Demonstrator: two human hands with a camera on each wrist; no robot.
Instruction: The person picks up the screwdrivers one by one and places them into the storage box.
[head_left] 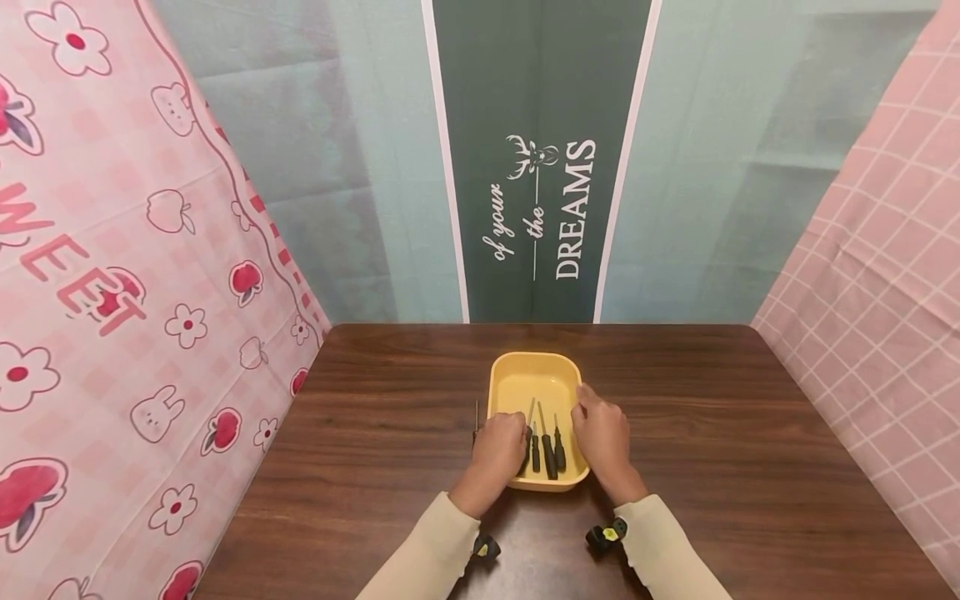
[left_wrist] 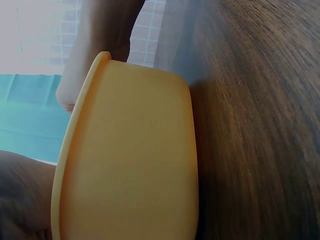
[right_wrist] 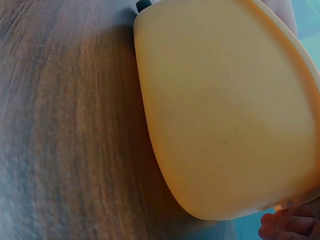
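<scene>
A yellow plastic bin [head_left: 536, 360] stands on the table, with several black-handled screwdrivers [head_left: 550, 454] lying inside it. My left hand [head_left: 500, 443] grips the bin's left rim, fingers curled over the edge and covering part of the screwdrivers. Opposite, my right hand [head_left: 602, 429] holds the right rim; its curled fingers [right_wrist: 292, 225] show at the rim in the right wrist view. Another screwdriver [head_left: 476, 415] lies outside the bin on the left, its handle mostly hidden behind my left hand. The bin's outer side [left_wrist: 130, 150] fills much of the left wrist view.
The brown wood table [head_left: 720, 417] extends to both sides of the bin. A green and teal cloth [head_left: 532, 292] hangs behind its back edge. Pink printed cloths hang at the left [head_left: 187, 250] and right [head_left: 885, 292].
</scene>
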